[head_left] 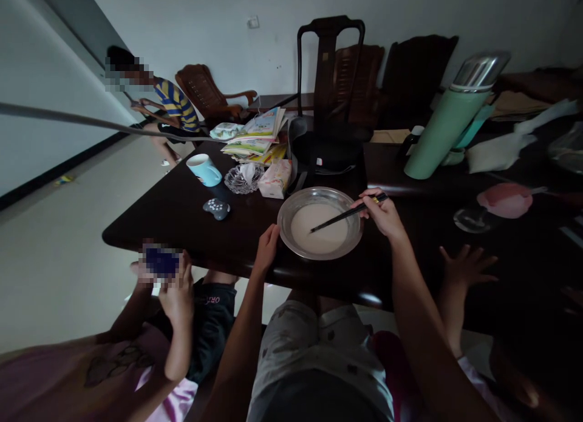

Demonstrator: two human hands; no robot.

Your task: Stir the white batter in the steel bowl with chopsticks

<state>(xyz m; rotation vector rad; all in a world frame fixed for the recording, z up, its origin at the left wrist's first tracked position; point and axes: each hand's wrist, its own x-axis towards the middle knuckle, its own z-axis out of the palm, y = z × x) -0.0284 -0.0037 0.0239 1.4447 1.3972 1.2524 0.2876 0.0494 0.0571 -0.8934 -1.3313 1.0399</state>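
Note:
A round metal bowl (288, 213) holding pale batter (319, 228) sits on the dark table (182, 221) in front of me. My right hand (385, 214) grips a pair of dark chopsticks (348, 213) whose tips dip into the batter. My left hand (265, 247) rests on the table's near edge just left of the bowl, fingers curled, touching the table and close to the bowl's rim.
A blue mug (204, 169), a small game controller (217, 208), a glass dish (243, 179), a tissue pack (275, 179), books (257, 133), a green thermos (449, 121) and a pink ladle (505, 200) stand on the table. Other persons sit at left, right and far back; one hand (464, 265) rests on the table.

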